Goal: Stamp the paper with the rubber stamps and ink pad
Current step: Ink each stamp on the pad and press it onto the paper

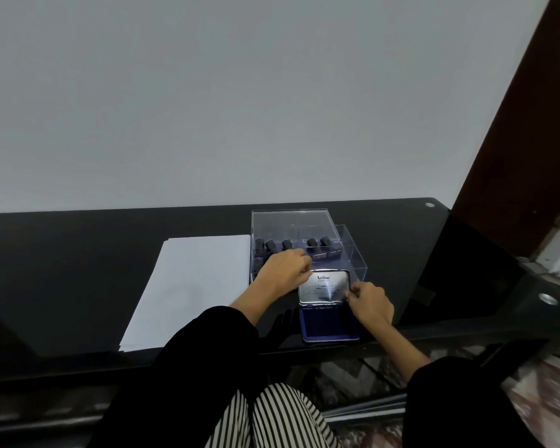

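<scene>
I made out one word only: "Artline", printed on the raised lid (324, 286) of the ink pad (331, 326). The small print beneath was too blurred to read.

Person is showing in the lower half of the frame, seen from above.

Both arms are wearing long black sleeves in plain, matte fabric. The left sleeve (191, 360) is filling the lower centre-left, hanging loose and wide and ending in a soft rounded edge short of the wrist. The right sleeve (459, 402) is sitting at lower right and stopping further up the forearm, leaving more of it bare.

The left hand (282, 274) and right hand (370, 302), mid-frame, are going ungloved.

The trousers (272, 418), at bottom centre, are showing thin black-and-white stripes running lengthwise over both knees and bending with the folds.
</scene>
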